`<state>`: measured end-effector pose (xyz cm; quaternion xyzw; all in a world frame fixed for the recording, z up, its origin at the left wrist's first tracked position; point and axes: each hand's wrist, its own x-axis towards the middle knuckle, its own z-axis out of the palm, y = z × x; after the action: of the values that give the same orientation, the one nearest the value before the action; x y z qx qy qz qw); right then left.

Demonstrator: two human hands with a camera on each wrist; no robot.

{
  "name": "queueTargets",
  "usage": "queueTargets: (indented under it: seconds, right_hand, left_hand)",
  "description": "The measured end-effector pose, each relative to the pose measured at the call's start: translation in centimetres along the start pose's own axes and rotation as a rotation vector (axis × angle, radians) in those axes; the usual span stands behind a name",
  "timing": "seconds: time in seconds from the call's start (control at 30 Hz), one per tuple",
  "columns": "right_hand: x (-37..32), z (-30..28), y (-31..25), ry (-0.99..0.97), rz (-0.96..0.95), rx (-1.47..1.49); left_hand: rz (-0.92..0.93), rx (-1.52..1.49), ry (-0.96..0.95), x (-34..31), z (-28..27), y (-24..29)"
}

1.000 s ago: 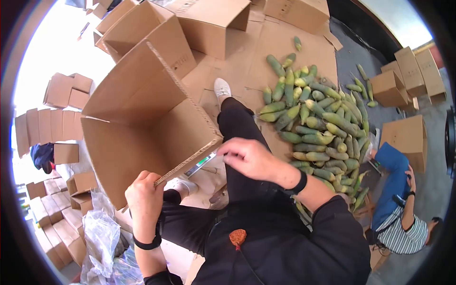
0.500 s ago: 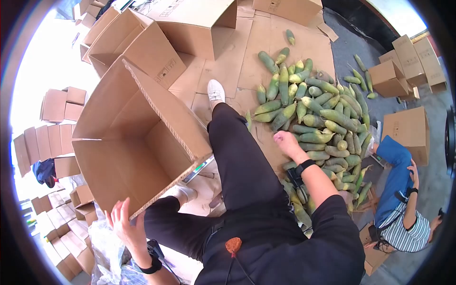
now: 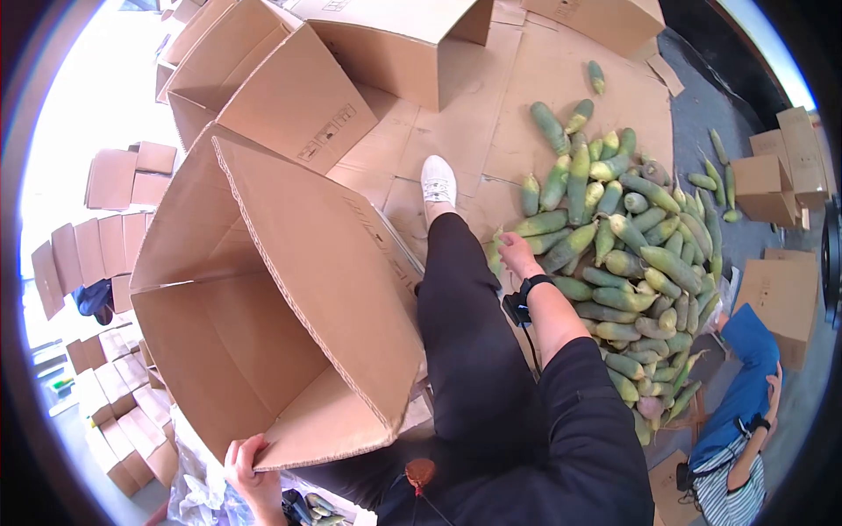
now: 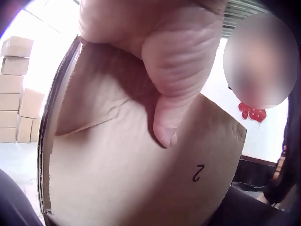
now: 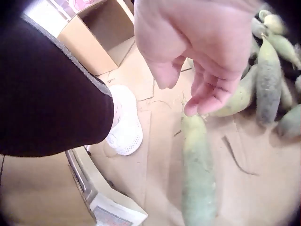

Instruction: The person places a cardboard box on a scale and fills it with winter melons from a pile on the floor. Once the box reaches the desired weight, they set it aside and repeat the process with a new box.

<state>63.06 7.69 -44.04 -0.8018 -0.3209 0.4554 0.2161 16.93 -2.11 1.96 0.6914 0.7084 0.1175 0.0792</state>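
Observation:
A large open cardboard box (image 3: 333, 263) stands tilted in front of me at the left. My left hand (image 3: 250, 460) grips its near edge, the thumb (image 4: 167, 125) pressed flat on the cardboard in the left wrist view. My right hand (image 3: 520, 256) reaches down past my right knee to the near side of a pile of green radishes (image 3: 631, 272). In the right wrist view its fingers are loosely bent, with a gap between thumb and fingertips. Those fingertips overlap the pale end of a single green radish (image 5: 199, 174) over the cardboard floor sheet.
More cardboard boxes (image 3: 307, 96) stand ahead, and flattened cardboard (image 3: 491, 96) covers the floor. A pale device with a small panel (image 5: 113, 212) sits by my shoe. Another person (image 3: 745, 438) is at the right, beside the pile. Clear plastic bags (image 3: 197, 491) lie at the lower left.
The right hand has left the box's rim and moved right and down to the radishes. My left hand loosened, then gripped the near edge again. The box has tilted and come closer to my body.

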Motion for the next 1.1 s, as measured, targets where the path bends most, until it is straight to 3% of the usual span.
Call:
queueTargets:
  seconds: [0.03, 0.13, 0.2, 0.3, 0.37, 0.4, 0.5, 0.7, 0.8, 0.93, 1.1]
  right_hand:
    - [-0.6, -0.8, -2.7, -0.137, 0.179, 0.118]
    - [1.4, 1.5, -2.6, -0.056, 0.178, 0.121]
    - [1.4, 1.3, -3.6, -0.145, 0.307, 0.240]
    - [2.0, 1.8, -3.0, -0.169, 0.316, 0.345]
    - [1.9, 1.6, -2.9, 0.031, 0.348, 0.615]
    - [1.8, 1.0, -2.5, 0.027, 0.339, 0.608]
    - [0.7, -0.5, -1.1, 0.102, 0.284, 0.692]
    - [-5.1, -5.4, -3.4, 0.135, 0.136, 0.674]
    - [-9.4, -7.9, -4.3, 0.127, 0.096, 0.879]
    - [-16.1, -10.7, -8.0, 0.014, -0.063, 0.800]
    - [-23.5, -15.7, -16.0, -0.045, -0.428, 0.745]
  left_hand:
    - [0.006, 0.013, -0.022, 0.1, -0.1, 0.0]
    - [-0.001, 0.025, -0.046, 0.7, -0.5, 0.4]
    - [0.053, 0.057, -0.055, 1.3, -0.7, 1.1]
    - [0.006, 0.067, -0.053, 0.6, -0.5, 0.2]
    - [0.008, 0.061, -0.045, 0.8, -0.6, 0.3]
    - [0.027, 0.069, -0.042, 0.9, -0.5, 0.4]
    - [0.051, 0.083, -0.027, 0.9, -0.7, 0.4]
    - [0.076, 0.047, 0.036, 1.0, -0.9, 1.2]
    - [0.081, 0.080, 0.050, 0.6, -1.1, 1.1]
    - [0.124, 0.077, 0.086, 0.3, -1.3, 0.7]
    - [0.132, 0.082, 0.084, -0.3, -1.6, 0.6]
